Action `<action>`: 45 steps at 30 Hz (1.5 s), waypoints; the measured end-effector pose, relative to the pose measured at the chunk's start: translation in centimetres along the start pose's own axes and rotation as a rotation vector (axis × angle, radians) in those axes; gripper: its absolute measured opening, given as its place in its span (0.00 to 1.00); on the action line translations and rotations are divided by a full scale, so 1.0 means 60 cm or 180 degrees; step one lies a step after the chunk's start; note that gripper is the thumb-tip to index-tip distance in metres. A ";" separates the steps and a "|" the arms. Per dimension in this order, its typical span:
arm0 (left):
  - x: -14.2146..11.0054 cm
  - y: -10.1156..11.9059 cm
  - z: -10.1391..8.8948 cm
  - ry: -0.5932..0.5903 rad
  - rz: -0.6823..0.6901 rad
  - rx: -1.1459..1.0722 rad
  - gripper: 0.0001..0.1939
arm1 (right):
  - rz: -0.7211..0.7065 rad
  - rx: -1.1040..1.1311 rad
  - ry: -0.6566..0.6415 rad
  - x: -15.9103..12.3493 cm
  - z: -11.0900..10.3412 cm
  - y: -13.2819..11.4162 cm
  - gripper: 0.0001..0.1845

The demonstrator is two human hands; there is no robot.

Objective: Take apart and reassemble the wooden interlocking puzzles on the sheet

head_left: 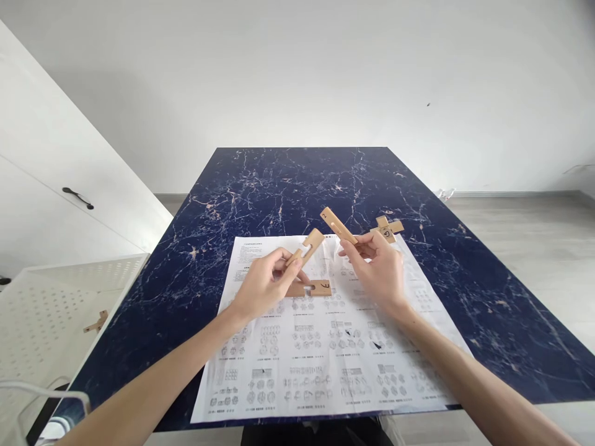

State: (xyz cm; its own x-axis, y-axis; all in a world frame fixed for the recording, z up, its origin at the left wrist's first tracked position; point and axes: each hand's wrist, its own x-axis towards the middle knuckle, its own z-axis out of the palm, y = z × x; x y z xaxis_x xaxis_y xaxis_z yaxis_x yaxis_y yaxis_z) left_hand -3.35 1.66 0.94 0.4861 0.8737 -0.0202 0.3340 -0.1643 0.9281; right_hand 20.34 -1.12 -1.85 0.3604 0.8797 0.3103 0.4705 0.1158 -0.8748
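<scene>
My left hand point(268, 279) pinches a notched wooden puzzle piece point(312, 241) that slants up to the right. In my right hand point(379, 266) is another wooden puzzle piece point(338, 225), marked 2 at its far end and cut with a slot. The two held pieces are apart. Below my left fingers a third notched piece point(320, 288), with a black mark, lies on the printed instruction sheet point(307, 353). Just beyond my right hand rests a cross-shaped wooden assembly point(387, 229), partly hidden by the fingers.
The sheet covers the near middle of a dark blue marbled table point(288, 186). To the left stand a white perforated bin point(60, 303) with a wooden piece point(96, 322) in it and a white cabinet point(69, 155). A white cable point(46, 390) loops at the lower left.
</scene>
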 end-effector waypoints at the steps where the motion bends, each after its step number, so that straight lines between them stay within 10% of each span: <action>1: 0.002 -0.003 -0.003 0.0202 0.0095 0.0274 0.18 | 0.0045 0.0031 -0.0040 0.001 0.000 0.000 0.13; 16: 0.016 -0.052 -0.025 0.1115 0.1215 0.2453 0.10 | 0.0093 0.0061 -0.0258 -0.007 0.006 -0.010 0.10; 23: 0.004 -0.022 -0.019 -0.0069 0.1954 0.2412 0.13 | 0.0026 0.0080 -0.0221 -0.007 0.006 -0.005 0.11; 32: 0.001 -0.034 -0.014 -0.0472 0.2196 0.2573 0.21 | -0.0001 0.0114 -0.0218 -0.010 0.008 -0.010 0.12; 45: 0.000 -0.002 -0.007 -0.0589 -0.0071 -0.0765 0.20 | -0.0124 0.0236 -0.0210 -0.011 0.005 -0.014 0.14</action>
State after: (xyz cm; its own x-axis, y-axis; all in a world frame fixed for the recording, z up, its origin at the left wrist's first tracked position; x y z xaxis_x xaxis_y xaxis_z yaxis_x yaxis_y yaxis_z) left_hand -3.75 1.85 1.01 0.6272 0.7738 -0.0886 0.1563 -0.0136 0.9876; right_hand 19.44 -1.66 -1.41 0.2880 0.9020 0.3215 0.4213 0.1822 -0.8884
